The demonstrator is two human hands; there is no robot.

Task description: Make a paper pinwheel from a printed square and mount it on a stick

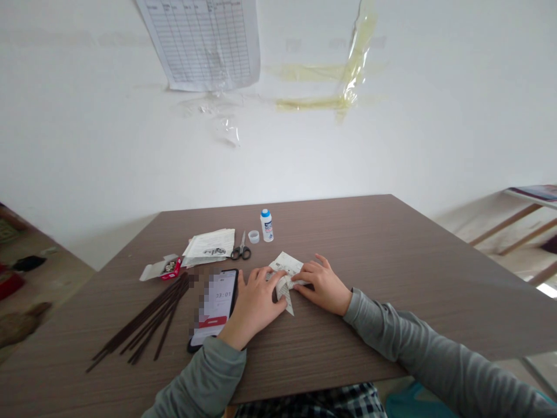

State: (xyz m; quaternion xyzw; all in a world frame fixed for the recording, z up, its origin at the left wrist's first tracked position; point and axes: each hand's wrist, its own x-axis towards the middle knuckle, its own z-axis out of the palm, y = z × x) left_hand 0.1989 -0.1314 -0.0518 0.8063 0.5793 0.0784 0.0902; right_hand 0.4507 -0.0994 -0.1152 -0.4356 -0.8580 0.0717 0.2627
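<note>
A small piece of printed paper (285,259), partly folded, lies on the table in front of me, with one pointed end toward me. My left hand (261,299) holds its left side, the thumb and fingers pressing on the folded part. From the right, my right hand (325,287) grips the paper's edge between thumb and fingers, with one finger raised. The fingers cover part of the folds. Just left of my left hand lies a phone (217,305) with a timer on its screen.
Brown thin strips (143,322) lie left of the phone. Beyond them are an open red-and-white box (171,268) of small metal pieces, stacked printed sheets (209,242), scissors (242,251), a clear cap (253,237) and a blue-capped white bottle (267,227). A wall borders the table's (391,249) far edge.
</note>
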